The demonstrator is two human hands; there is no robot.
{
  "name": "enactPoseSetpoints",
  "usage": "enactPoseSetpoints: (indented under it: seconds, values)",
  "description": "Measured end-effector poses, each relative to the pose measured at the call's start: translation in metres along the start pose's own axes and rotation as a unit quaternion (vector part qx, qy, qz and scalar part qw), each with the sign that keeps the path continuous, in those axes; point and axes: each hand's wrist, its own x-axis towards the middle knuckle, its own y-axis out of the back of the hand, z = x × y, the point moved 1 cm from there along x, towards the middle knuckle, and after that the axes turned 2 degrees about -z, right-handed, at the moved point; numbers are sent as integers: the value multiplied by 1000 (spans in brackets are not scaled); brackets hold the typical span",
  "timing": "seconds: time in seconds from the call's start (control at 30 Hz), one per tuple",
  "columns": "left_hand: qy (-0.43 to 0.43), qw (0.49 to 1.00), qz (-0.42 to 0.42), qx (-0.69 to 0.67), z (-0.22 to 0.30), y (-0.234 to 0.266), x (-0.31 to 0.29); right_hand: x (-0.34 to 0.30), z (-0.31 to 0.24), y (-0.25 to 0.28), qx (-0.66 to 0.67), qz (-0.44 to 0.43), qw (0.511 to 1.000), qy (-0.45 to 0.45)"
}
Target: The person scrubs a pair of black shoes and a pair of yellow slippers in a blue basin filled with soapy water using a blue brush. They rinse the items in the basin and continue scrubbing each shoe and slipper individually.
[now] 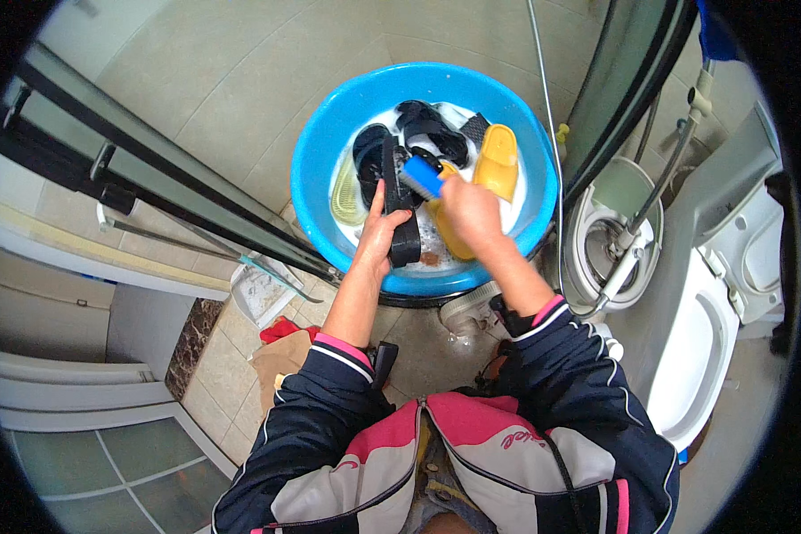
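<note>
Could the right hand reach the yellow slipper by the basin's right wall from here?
Probably yes: the yellow slipper lies just beyond the right hand, with nothing visible lying on it. The hand is occupied, though, gripping the blue brush.

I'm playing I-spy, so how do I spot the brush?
Find the big blue tub. Over it, the right hand holds the brush beside a black slipper. Unlike that and the yellow slippers nearby, it's bright blue.
</note>
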Motion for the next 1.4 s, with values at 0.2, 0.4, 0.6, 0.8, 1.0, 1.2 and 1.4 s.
enactPoseSetpoints:
  seconds: [0.2,0.4,0.6,0.8,1.0,1.2,1.4]
  values:
    - [49,989,-136,0,1,-18,-19,12,14,-20,85,138,977,-135]
    - [34,986,-156,-38,-1,-10,-13,15,15,-18,127,90,974,-162]
    - [32,997,-62,23,3,10,-4,-16,-25,-16,50,74,995,-33]
    - [41,973,-200,104,14,-6,-25,22,48,0,51,92,977,-186]
    - [30,972,-202,116,26,1,-24,20,39,11,12,31,996,-79]
    - [38,975,-205,76,26,9,-24,6,12,23,37,42,995,-77]
    - [98,954,-259,-112,8,20,-19,31,73,-8,126,-25,979,-156]
